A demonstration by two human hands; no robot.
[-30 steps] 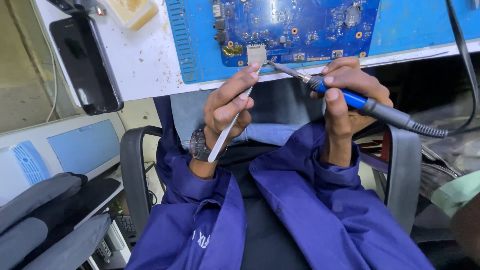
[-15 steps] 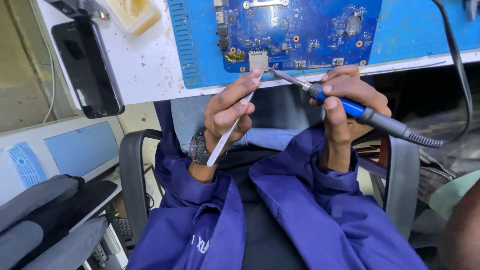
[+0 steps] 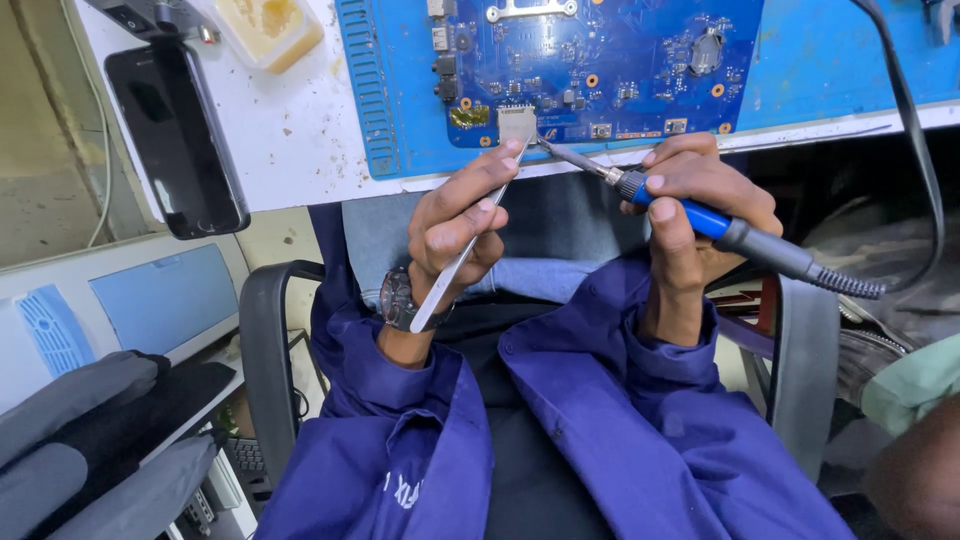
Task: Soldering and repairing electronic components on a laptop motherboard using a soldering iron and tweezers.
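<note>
Head view looks down on a white desk (image 3: 290,130) with a speckled, stained top, its near edge running across above the person's lap. A blue mat (image 3: 850,70) covers the desk's right part, and on it lies a blue circuit board (image 3: 600,60), its lower edge close to the desk's near edge. A black phone (image 3: 175,140) lies at the desk's left edge, overhanging it. At the far left corner sits a small clear tub (image 3: 265,30) holding yellowish paste. Below the desk, left, stands a grey case with a light-blue panel (image 3: 165,300). The left hand (image 3: 455,220) pinches metal tweezers (image 3: 465,250) between thumb and fingers, tips on a small silvery connector (image 3: 517,122) at the board's lower edge. The right hand (image 3: 700,210) is closed around a blue-handled soldering iron (image 3: 700,215), its tip touching just beside that connector; its black cord (image 3: 915,150) loops up over the mat.
</note>
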